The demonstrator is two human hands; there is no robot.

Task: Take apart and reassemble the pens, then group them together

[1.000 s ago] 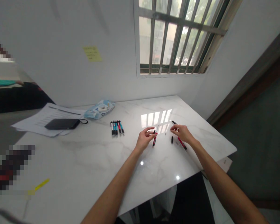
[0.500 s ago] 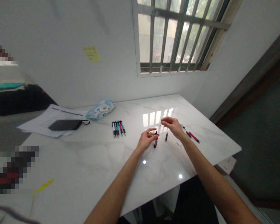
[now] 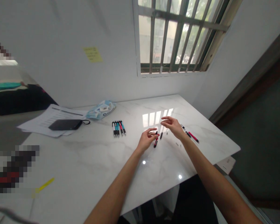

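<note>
My left hand (image 3: pixel 146 140) is closed around a red and black pen barrel (image 3: pixel 156 143), which points down toward the table. A thin, pale pen refill (image 3: pixel 160 128) runs from the barrel's upper end up to my right hand (image 3: pixel 172 126), whose thumb and finger pinch it. Between the hands, a short black pen grip (image 3: pixel 161 135) lies on the table. A tiny piece (image 3: pixel 167 133) is just right of it. Small pen bits (image 3: pixel 177 144) lie below my right wrist. Beyond that wrist are a red pen barrel (image 3: pixel 193 137) and another black piece (image 3: pixel 188 134).
A row of several assembled pens (image 3: pixel 119 128) lies left of my hands. Farther left are a blue-white packet (image 3: pixel 102 109), a black pouch (image 3: pixel 65 124) and papers (image 3: pixel 42 121). A yellow pen-like item (image 3: pixel 46 184) lies at front left. The table's right edge (image 3: pixel 224 136) is near the loose parts.
The black pen grip has shifted left, closer to my left hand, and a tiny piece now shows beside it. My hands have stayed nearly in place, still holding the barrel and refill.
</note>
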